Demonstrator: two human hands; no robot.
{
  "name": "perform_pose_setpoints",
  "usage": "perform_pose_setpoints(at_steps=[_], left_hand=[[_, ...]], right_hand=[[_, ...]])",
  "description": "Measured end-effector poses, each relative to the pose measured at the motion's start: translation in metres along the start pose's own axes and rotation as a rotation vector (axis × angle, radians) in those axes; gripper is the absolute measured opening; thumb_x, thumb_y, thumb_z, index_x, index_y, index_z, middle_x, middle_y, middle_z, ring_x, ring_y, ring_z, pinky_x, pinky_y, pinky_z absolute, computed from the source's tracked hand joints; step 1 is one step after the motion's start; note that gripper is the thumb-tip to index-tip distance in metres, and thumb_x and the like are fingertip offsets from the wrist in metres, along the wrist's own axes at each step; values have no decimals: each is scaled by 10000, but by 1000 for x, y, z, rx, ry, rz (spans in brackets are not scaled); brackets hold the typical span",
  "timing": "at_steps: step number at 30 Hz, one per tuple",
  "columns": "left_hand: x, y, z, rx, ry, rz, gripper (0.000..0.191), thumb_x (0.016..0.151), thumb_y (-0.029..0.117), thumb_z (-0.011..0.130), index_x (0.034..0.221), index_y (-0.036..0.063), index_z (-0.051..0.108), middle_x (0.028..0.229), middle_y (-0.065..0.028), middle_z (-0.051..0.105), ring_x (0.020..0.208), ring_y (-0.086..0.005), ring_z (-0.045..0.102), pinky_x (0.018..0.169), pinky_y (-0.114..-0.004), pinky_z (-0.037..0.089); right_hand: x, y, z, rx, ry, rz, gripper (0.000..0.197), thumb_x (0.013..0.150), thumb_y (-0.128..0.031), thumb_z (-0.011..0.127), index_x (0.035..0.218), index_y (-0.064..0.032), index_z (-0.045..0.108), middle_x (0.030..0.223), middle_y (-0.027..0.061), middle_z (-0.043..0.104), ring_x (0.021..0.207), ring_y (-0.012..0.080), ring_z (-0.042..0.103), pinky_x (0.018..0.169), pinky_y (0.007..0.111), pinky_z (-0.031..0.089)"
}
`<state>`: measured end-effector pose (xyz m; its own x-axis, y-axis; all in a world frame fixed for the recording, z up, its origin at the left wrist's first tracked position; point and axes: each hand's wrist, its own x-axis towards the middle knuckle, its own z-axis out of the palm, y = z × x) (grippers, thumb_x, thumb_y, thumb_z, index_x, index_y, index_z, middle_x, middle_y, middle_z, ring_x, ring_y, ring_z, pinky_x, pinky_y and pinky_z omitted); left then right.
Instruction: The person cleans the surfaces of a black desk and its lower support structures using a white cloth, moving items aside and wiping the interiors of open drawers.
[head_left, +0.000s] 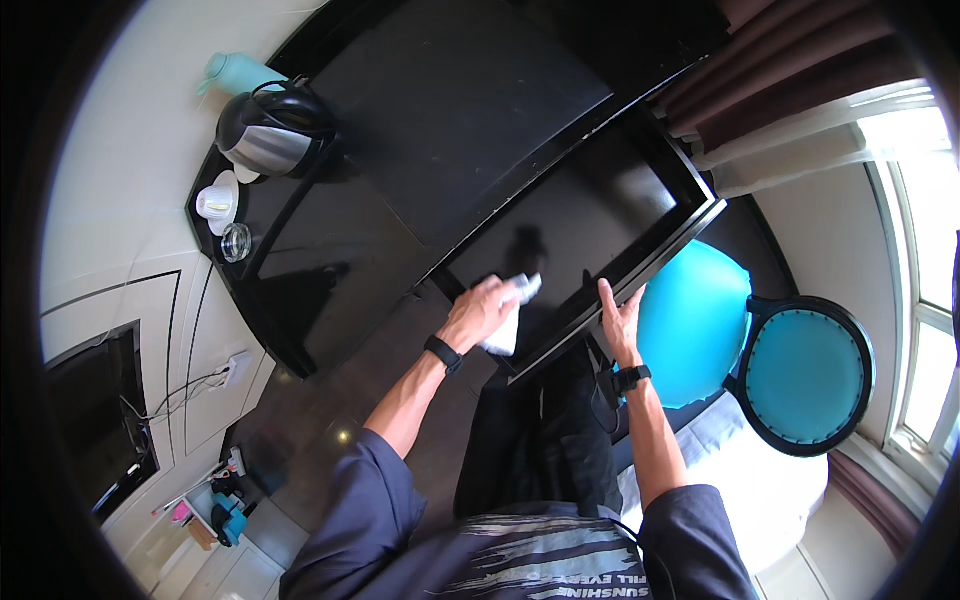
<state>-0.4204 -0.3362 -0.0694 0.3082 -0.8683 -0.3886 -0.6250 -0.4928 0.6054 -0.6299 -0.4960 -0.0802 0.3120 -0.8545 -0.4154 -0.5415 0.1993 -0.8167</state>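
A black drawer (577, 210) stands pulled out from under a dark desk (465, 112). My left hand (480, 313), slightly blurred, is over the drawer's left end and closed on a white cloth (504, 334). Part of the cloth sticks out past the fingertips and part hangs below the palm. My right hand (620, 319) grips the drawer front (637, 266), thumb on its upper edge and the other fingers on the outer side. The glossy drawer bottom shows a dark reflection and no loose items.
An electric kettle (274, 139), a pale green bottle (244, 73), a white cup (217, 201) and a glass ashtray (236, 242) stand at the desk's left. Close to my right hand are a blue chair seat (694, 330) and its round backrest (806, 375). Curtains (787, 67) hang at the right.
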Motion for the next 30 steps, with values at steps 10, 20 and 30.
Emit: perform_pose_setpoints(at_steps=[10, 20, 30], left_hand=[[3, 54, 44, -88, -425, -128, 463, 1035, 377, 363, 1064, 4, 635, 1078, -197, 639, 966, -383, 649, 822, -491, 514], [139, 93, 88, -499, -136, 173, 383, 1049, 302, 408, 1110, -17, 610, 985, -172, 584, 969, -334, 584, 864, -400, 471], [18, 33, 42, -66, -520, -18, 369, 978, 280, 471, 1229, 49, 612, 1241, -137, 476, 1129, -322, 520, 951, -442, 417]], right_hand=[[-1, 25, 1, -27, 44, 75, 846, 1039, -595, 158, 1542, 84, 102, 1626, 265, 104, 1526, 362, 45, 1238, 387, 37], [10, 55, 14, 336, -87, -81, 653, 1089, -411, 187, 1576, -9, 20, 1642, 189, 105, 1529, 288, 66, 1231, 356, 77], [13, 65, 19, 1070, -34, 383, 698, 1011, -638, 355, 1462, -114, 445, 1469, 36, 491, 1350, 224, 435, 1163, 374, 293]])
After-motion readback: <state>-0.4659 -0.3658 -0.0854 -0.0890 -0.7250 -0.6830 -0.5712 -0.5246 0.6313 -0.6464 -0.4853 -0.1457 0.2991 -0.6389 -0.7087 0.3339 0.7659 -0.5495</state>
